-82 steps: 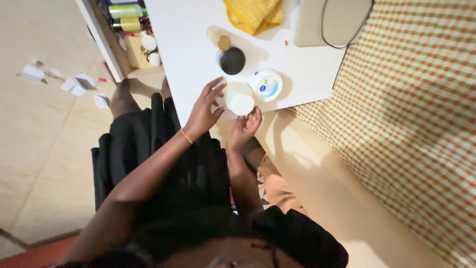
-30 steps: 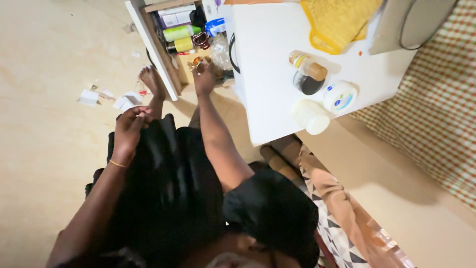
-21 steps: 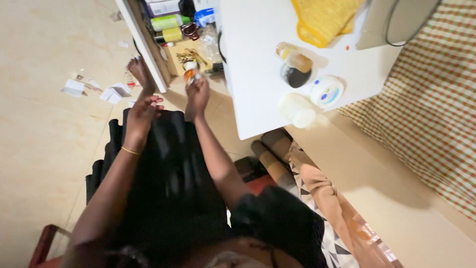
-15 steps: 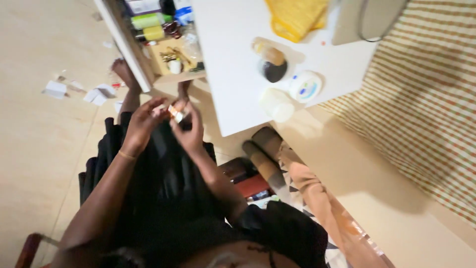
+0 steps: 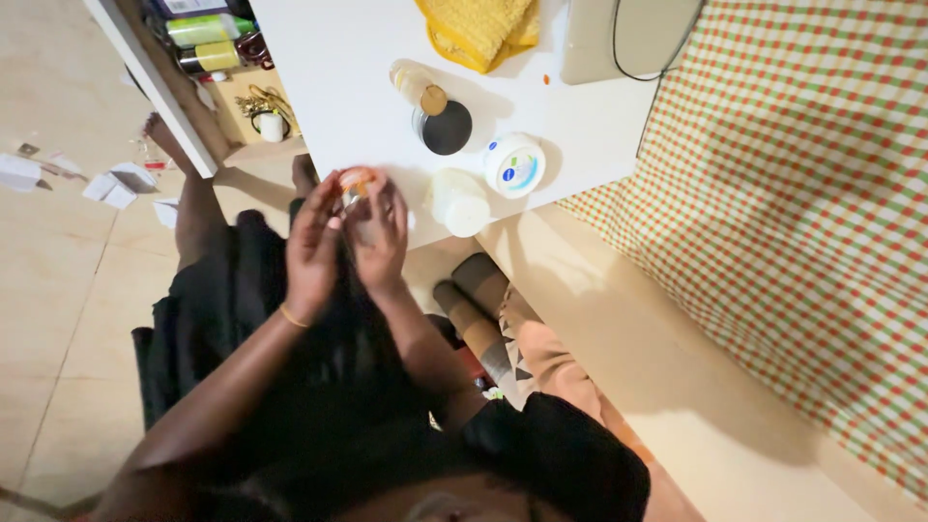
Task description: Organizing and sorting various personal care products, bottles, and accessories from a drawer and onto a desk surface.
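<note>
Since half a second ago, both hands have been raised from the lap to the near edge of the white table (image 5: 329, 58), and the small orange-capped bottle (image 5: 354, 184) has been carried up with them. The bottle is now held between the left hand (image 5: 311, 247) and the right hand (image 5: 380, 236), just at the table edge. The fingers (image 5: 327, 193) of both hands are pressed together around it, so little more than its cap can be seen.

Four containers are counted on the table: one white jar (image 5: 460, 202) nearest the hands, one round white tin with a blue mark (image 5: 514, 165) just beside it, one black-lidded jar (image 5: 445, 127), and one small amber bottle (image 5: 421, 89) touching that jar. One yellow cloth (image 5: 478, 29) and one grey device with a black cable (image 5: 628, 39) are seen farther back. One open drawer (image 5: 208, 72) is seen to the left, holding two green-yellow bottles. Several scraps of paper (image 5: 108, 186) are scattered on the floor.
</note>
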